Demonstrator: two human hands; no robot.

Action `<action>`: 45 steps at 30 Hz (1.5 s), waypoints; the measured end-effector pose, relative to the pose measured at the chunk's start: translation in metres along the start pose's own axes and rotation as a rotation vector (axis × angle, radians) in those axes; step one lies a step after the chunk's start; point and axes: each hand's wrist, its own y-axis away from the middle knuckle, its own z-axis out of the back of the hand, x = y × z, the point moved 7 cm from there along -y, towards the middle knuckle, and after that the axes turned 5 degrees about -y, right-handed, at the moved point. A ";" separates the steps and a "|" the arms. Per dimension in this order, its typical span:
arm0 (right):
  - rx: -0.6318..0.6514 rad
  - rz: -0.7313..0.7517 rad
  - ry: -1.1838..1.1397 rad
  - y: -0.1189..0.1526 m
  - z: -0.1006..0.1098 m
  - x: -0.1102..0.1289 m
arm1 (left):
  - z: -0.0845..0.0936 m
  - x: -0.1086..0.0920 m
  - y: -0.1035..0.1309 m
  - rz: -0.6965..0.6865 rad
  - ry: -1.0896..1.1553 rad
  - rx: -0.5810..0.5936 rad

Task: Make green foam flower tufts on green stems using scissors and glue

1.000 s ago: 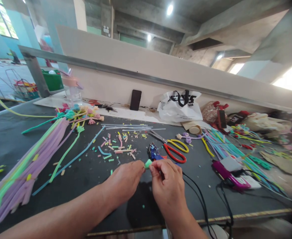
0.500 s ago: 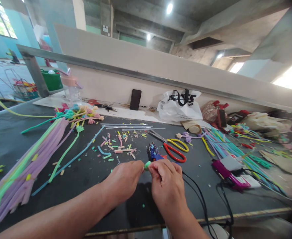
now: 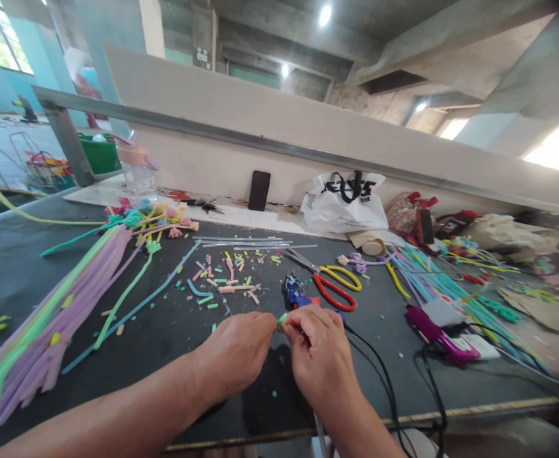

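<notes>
Between my fingertips is a small piece of green pipe cleaner (image 3: 282,321), mostly covered by the fingers. My left hand (image 3: 241,346) pinches it from the left, and my right hand (image 3: 320,346) pinches it from the right. Just beyond the right hand lies a blue glue gun (image 3: 298,294), partly hidden by that hand. Scissors (image 3: 334,289) with red and yellow handles rest behind it. Short cut pipe cleaner pieces (image 3: 229,286) are scattered ahead of the left hand. Clear glue sticks (image 3: 245,243) lie beyond them.
Purple and green pipe cleaners (image 3: 55,324) lie bundled at left, with more pipe cleaners (image 3: 432,280) at right. A magenta device (image 3: 439,334) and a black cord (image 3: 384,369) lie right of my hands. A phone (image 3: 259,191) and a white bag (image 3: 346,203) stand at the back.
Both hands stay nearly in place. The green piece between the fingertips has turned slightly and shows a little less.
</notes>
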 end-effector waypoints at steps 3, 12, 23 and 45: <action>-0.034 -0.014 -0.039 0.001 0.004 -0.003 | 0.006 0.002 -0.001 0.031 0.112 -0.053; -0.101 -0.274 -0.455 0.006 0.008 -0.031 | -0.007 0.017 -0.008 0.310 1.294 0.171; 0.274 -0.416 -0.979 0.009 -0.017 -0.021 | -0.022 0.004 -0.001 0.214 1.597 0.409; 0.290 -0.492 -0.994 0.005 -0.021 -0.036 | -0.013 0.008 -0.004 0.211 1.032 0.326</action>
